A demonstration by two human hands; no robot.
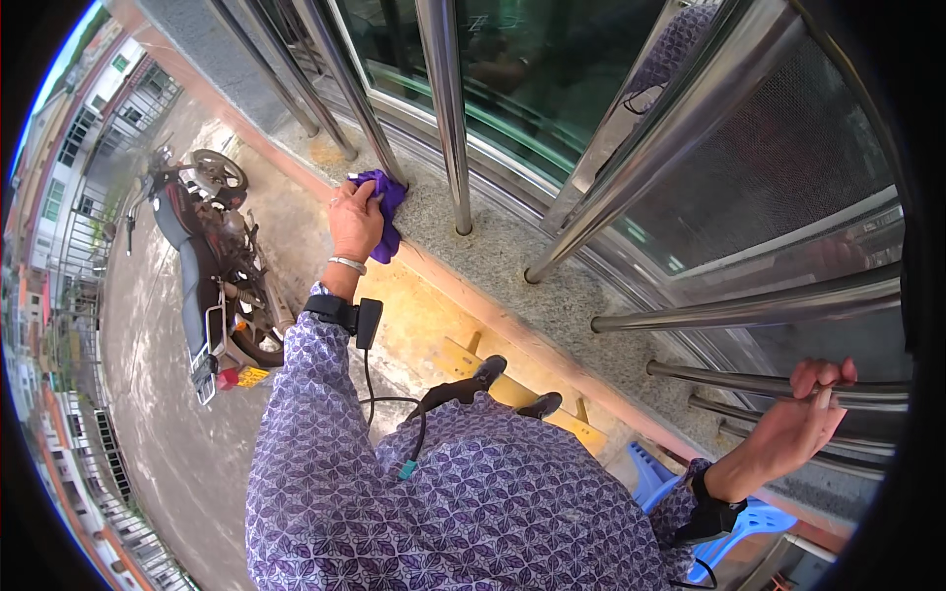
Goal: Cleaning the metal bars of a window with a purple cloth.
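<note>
My left hand presses a bunched purple cloth onto the granite window sill, at the foot of one steel bar. Part of the cloth hangs over the sill's front edge. On the other side, my right hand is curled around another steel window bar, its fingertips showing beyond the bar. The bars rise from the sill in a row. Behind them is a sliding window with dark glass and an insect screen.
Both feet are on a yellow bench below the sill. A blue plastic chair stands by my right arm. To the left, a motorcycle is parked on the concrete ground. A black cable hangs from the left wrist strap.
</note>
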